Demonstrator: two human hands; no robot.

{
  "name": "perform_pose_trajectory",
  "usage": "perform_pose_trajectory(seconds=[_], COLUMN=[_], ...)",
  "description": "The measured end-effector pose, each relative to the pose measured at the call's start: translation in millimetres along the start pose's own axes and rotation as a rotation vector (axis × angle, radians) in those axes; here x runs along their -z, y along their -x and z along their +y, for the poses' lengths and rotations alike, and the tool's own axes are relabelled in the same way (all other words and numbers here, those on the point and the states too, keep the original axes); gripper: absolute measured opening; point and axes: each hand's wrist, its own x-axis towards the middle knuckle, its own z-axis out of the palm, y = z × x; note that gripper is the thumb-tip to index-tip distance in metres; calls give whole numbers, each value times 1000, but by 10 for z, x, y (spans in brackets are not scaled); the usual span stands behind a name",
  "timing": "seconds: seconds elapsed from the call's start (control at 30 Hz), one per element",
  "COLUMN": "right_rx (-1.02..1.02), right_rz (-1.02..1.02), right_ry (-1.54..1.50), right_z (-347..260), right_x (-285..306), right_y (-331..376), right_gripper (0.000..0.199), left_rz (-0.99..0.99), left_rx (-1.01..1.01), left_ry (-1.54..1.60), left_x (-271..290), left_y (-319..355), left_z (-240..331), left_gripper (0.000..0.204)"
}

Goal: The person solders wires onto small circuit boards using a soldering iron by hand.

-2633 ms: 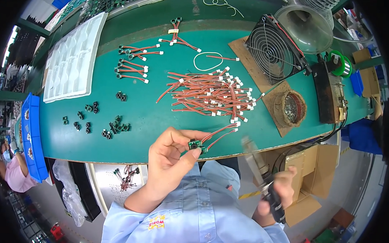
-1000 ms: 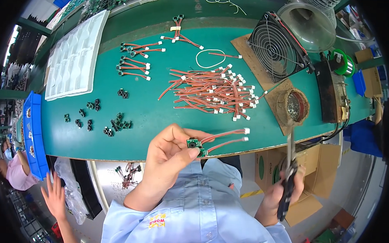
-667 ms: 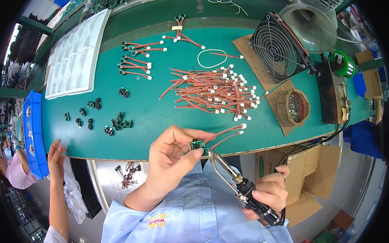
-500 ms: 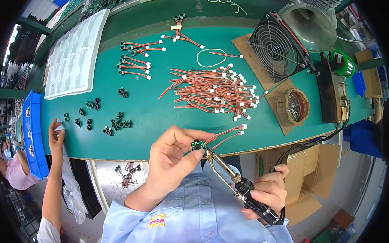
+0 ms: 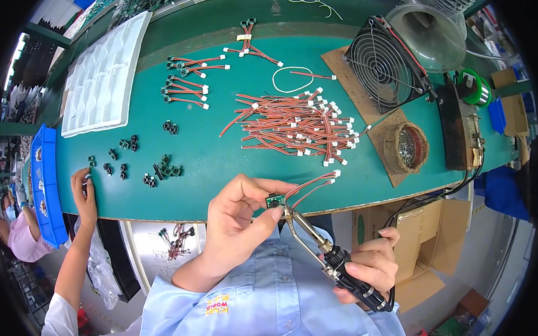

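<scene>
left hand (image 5: 237,226): grip pinching small green board (image 5: 274,201), red wires (image 5: 310,186) limp
right hand (image 5: 369,266): fist around soldering iron (image 5: 322,253) handle, tip at board
handling: board light, fragile; hold edges

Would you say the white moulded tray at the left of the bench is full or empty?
Empty, as far as shows: the white tray lies flat on the green bench, its pockets all plain white.

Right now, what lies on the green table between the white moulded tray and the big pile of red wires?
In the head view, between the white tray and the wire pile lies a small group of short red wire assemblies on the green table.
</scene>
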Motion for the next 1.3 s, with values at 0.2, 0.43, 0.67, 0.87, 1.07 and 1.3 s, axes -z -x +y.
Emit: perform_pose_trajectory(seconds=[0.2,0.43,0.67,0.87,1.07,1.3], right_rx=[-4,-26,-440,-402,-313,-176], right_rz=[-18,484,435,435,468,488], right_ry=[18,141,516,503,372,-347], right_z=[-21,260,536,488,365,182], right_x=[50,37,-67,-38,-28,-206], right_y=[-38,299,440,398,291,-128], right_gripper=[28,42,49,50,49,44], left_rz=[8,40,49,39,-83,-83], left_rx=[-52,-40,204,213,230,267], left_ry=[-113,-23,254,346,477,517], left_x=[-19,-12,5,-6,57,96], left_y=[-1,-20,-42,-26,-23,-36], left_z=[8,21,40,31,42,95], left_gripper=[23,22,18,18,16,17])
